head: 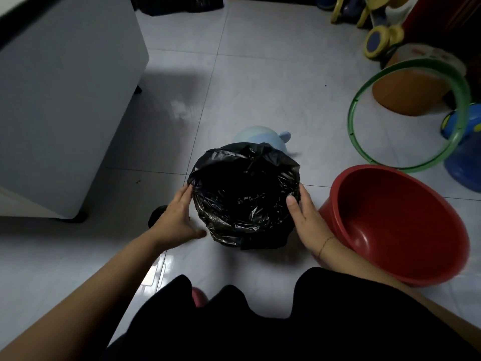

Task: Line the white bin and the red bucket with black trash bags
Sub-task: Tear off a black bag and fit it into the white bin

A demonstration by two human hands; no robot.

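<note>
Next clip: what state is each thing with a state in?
bag: mouth open, draped over the bin, hiding it completely
bucket: unlined, nothing inside
left hand: fingers straight, flat against the bag's side
right hand: fingers straight along the bag's side, thumb on its rim

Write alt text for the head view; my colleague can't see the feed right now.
Both hands, left hand and right hand, press flat against opposite sides of a black trash bag that already covers the bin on the tiled floor. The red bucket sits unlined just right of it, with a green hoop behind.
</note>
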